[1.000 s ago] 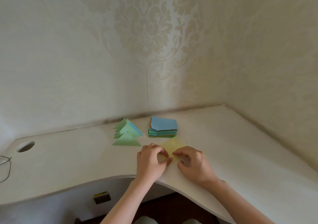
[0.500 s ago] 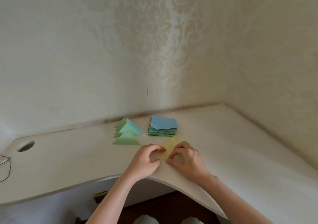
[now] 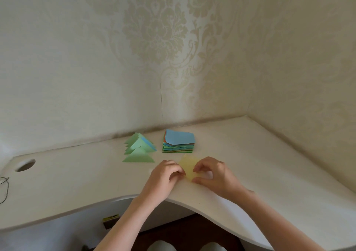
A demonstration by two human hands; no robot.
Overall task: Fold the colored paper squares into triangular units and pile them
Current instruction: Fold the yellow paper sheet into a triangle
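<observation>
We had both hands down on the yellow paper (image 3: 188, 167) at the near edge of the white desk (image 3: 77, 181). The left hand (image 3: 165, 175) sat on the sheet's left side, fingers curled tight, tips pinching its edge. The right hand (image 3: 212, 175) was on the other side, fingers bent over and thumb tucked below, pinching the paper's right part. The far corner of the sheet poked out between the two hands, flat on the desk.

Just beyond it stood the stack of paper squares (image 3: 178, 141), blue on top, green and orange edges showing below. To the left of that stack lay the pile of folded triangles (image 3: 139, 149), mostly green, one blue flank showing, the nearest triangle lying flat towards us.

Far left we saw a round hole (image 3: 25, 165) in the desk and a thin dark wire (image 3: 4, 189). Patterned wallpaper (image 3: 154, 38) covered the corner behind.
</observation>
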